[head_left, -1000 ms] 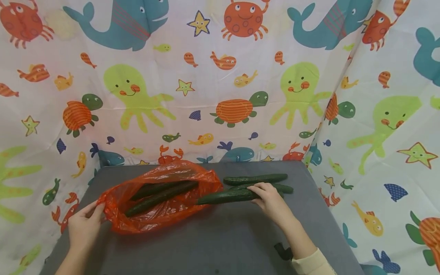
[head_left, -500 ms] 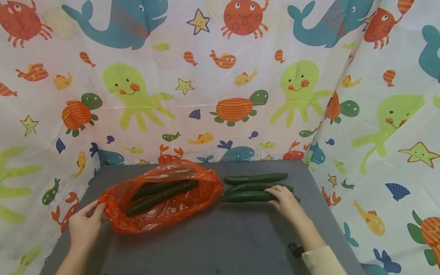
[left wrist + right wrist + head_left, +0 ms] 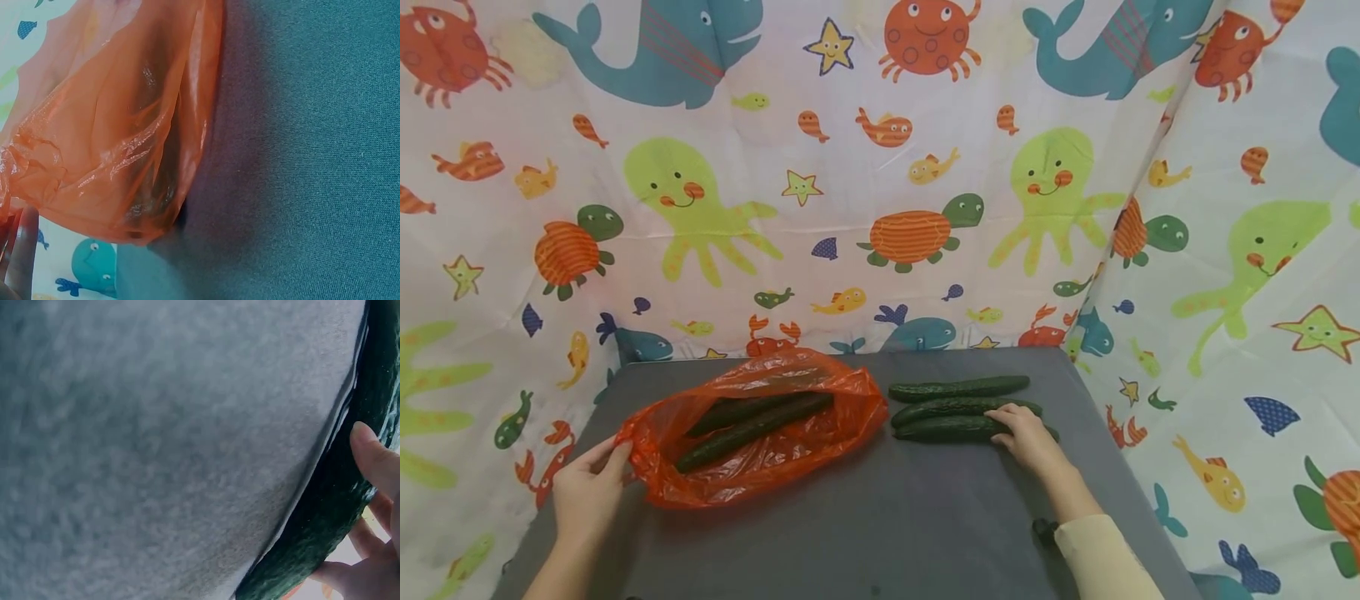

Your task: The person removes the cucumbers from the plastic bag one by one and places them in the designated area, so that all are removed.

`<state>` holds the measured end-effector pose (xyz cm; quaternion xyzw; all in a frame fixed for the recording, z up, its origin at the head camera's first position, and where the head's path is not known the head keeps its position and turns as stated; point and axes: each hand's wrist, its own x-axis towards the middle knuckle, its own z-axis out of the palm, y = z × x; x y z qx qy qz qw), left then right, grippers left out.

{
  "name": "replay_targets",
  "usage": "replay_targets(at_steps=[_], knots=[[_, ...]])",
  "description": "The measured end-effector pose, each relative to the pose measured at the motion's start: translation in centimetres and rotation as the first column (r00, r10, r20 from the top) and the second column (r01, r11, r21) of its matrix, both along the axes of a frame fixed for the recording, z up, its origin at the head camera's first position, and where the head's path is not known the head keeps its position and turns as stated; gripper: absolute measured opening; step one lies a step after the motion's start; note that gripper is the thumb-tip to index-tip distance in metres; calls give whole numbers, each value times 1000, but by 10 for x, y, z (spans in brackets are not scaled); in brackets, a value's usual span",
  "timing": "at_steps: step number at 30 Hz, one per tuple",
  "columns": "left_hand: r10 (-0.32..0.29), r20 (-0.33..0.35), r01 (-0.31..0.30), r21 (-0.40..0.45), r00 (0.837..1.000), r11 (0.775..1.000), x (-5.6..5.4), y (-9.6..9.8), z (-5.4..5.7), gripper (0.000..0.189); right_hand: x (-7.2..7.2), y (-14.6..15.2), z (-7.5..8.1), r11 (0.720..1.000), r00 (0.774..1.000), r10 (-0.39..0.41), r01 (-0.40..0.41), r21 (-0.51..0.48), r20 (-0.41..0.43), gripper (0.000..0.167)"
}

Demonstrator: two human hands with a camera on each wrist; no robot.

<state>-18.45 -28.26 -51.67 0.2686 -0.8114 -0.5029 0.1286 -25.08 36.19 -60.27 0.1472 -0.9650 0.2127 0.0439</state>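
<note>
Head view, from the near side onward: a grey table (image 3: 850,542) stretches in front of the orange bag (image 3: 790,437). Right of the bag and nearer than it, a pale sleeve (image 3: 1097,546) covers the person's right forearm, with a small dark object (image 3: 1045,530) beside the wrist, too unclear to identify. At the bag's left end, the left hand (image 3: 591,483) pinches the gathered plastic between thumb and fingers; the left wrist view shows that thin film creased over dark shapes. Right of the bag, the right hand (image 3: 1026,433) grasps the nearest cucumber (image 3: 943,428) toward its right end, and in the right wrist view the thumb lies on one side of it, the fingers on the other. This dark green cucumber lies on the table, its left tip just beside the bag. Within the bag's gaping mouth, a front cucumber (image 3: 752,430) and a rear cucumber (image 3: 730,412) lie slantwise, side by side. Right of the bag again, the middle cucumber (image 3: 943,407) sits close behind the nearest one; whether they touch cannot be told. Beyond it, apart, lies the farthest cucumber (image 3: 958,387). Behind the bag hangs a white cloth (image 3: 850,187) printed with whales, crabs, turtles and octopuses.
</note>
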Motion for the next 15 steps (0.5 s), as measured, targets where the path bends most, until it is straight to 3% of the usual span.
replay_targets(at_steps=[8, 15], knots=[[-7, -31, 7, 6, 999, 1000, 0, 0, 2, 54, -6, -1, 1, 997, 998, -54, 53, -54, -29, 41], [-2, -18, 2, -6, 1000, 1000, 1, 1, 1, 55, -6, 1, 0, 999, 995, -44, 46, 17, -91, 40]])
